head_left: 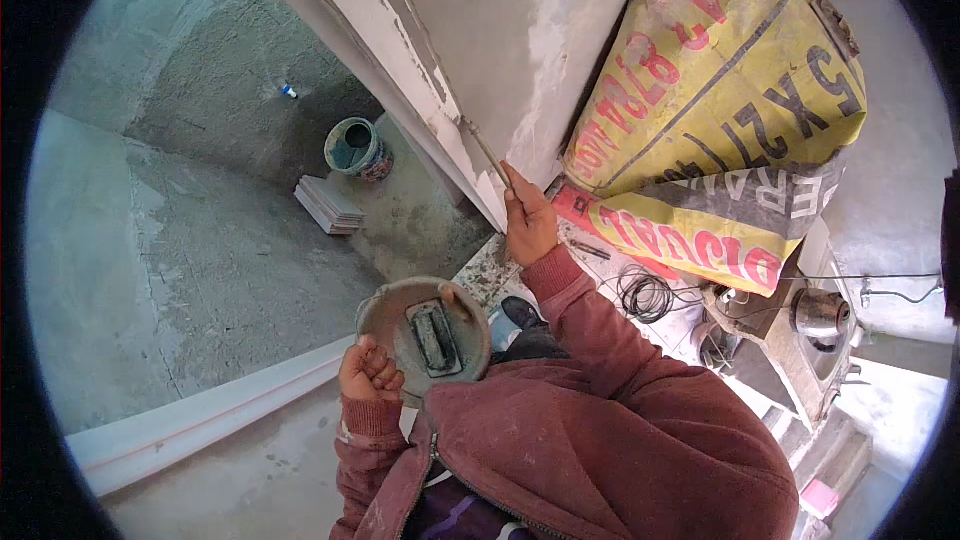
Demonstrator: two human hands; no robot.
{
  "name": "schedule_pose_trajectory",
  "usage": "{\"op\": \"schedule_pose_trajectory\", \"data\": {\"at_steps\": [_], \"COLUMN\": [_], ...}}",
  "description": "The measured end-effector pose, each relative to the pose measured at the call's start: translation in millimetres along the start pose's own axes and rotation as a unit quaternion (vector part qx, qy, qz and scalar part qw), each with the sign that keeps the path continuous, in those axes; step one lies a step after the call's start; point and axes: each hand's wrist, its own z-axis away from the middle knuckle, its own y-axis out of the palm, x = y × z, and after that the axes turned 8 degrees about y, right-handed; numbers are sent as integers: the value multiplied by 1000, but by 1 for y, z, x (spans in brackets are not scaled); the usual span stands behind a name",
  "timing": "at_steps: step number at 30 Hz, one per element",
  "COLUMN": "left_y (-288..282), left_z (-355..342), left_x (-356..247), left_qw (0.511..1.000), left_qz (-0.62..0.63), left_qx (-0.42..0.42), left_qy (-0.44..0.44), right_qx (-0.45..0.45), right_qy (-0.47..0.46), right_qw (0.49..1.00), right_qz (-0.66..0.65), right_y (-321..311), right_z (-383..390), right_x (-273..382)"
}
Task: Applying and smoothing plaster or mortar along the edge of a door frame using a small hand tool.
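Note:
My left hand [372, 370] is closed on the rim of a round grey basin [382, 325], held at my waist. Inside it lie a dark rectangular plastering float [446, 342] and something with a brown handle [455, 306]. My right hand [530, 220] reaches forward, closed around a slim, long grey tool [485, 151]. The tool's far end meets the rough edge of a white wall corner [420, 70], where bare grey strips show along the finish. Whether its tip is a blade is too small to tell.
Left of the wall corner, a bucket [376, 166] and stacked tiles [328, 208] stand on the floor. A large yellow printed sheet [720, 90] hangs at right. Below it lie coiled black cable [645, 293] and a wooden stand [770, 340] with a metal pot [823, 316].

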Motion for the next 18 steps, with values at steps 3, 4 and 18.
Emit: {"op": "schedule_pose_trajectory", "data": {"at_steps": [3,4,18], "left_y": [2,3,10], "left_z": [1,1,5], "left_x": [0,-1,4], "left_qw": [1000,1000,1000], "left_qz": [-16,-18,-25], "left_qx": [-1,-12,13], "left_qy": [-1,0,8], "right_qx": [36,36,37], "right_qy": [59,60,81], "right_qw": [997,997,996], "right_qz": [16,16,27], "right_y": [-3,-3,-6], "right_z": [2,2,5], "right_x": [7,9,-8]}}
